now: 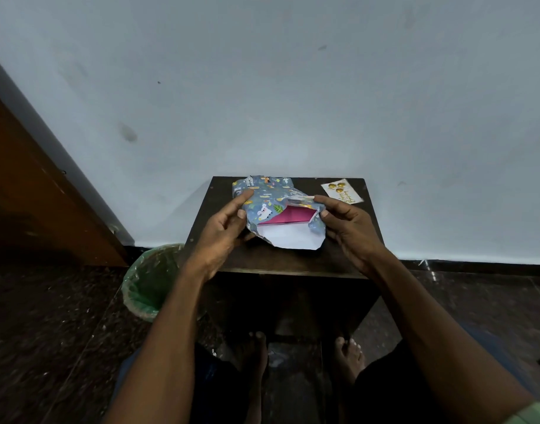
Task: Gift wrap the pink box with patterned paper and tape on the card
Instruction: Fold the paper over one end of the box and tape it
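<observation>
We see pink box [288,216] mid-bench [348,255], mostly covered by patterned paper [268,203]. Near end open, white flap unfolded. Left hand [222,231] fingers pinch paper edge; right hand [351,223] fingers grip opposite flap. Card [342,191] right of box, untaped. No tape seen.

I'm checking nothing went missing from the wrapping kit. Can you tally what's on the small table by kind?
Pink box, partly wrapped: 1
Patterned paper around it: 1
Card with gold print: 1
Total: 3
No tape roll shows on the table.
</observation>
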